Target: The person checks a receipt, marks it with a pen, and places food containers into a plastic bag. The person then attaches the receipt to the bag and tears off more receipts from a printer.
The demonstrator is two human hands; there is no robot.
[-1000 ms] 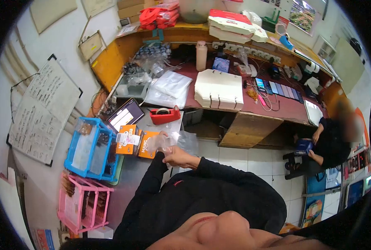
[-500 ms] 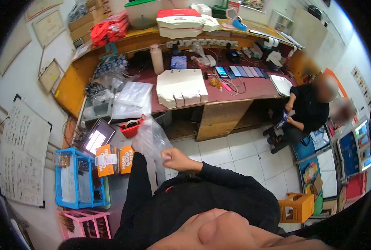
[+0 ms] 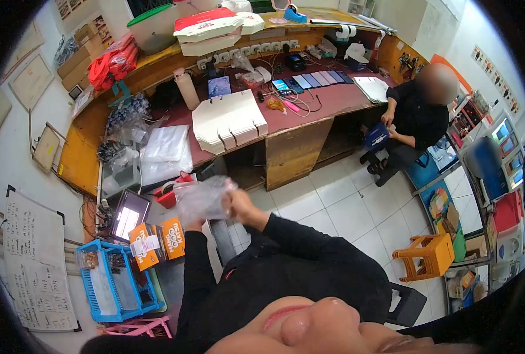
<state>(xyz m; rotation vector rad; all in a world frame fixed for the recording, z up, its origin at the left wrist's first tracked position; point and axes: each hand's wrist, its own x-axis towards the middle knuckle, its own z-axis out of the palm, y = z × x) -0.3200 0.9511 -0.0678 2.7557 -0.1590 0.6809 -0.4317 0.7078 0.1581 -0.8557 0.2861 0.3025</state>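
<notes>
A crumpled clear plastic bag is stretched between my two hands. My right hand grips its right side with curled fingers. Most of my left hand is behind or under the plastic, at its lower edge, so its fingers are hidden. Just left of the bag is a red tape dispenser. Two orange boxes stand below it on the grey side table. Beyond the bag, a stack of clear plastic bags lies on the desk.
White folded boxes and a row of phones lie on the red desk. A seated person at the right holds a blue item. Blue baskets are at the lower left, an orange stool at the right.
The bag has gone from hanging long to bunched and raised between my hands. The view has turned, shifting the desk leftward. The seated person's blue item now shows more fully.
</notes>
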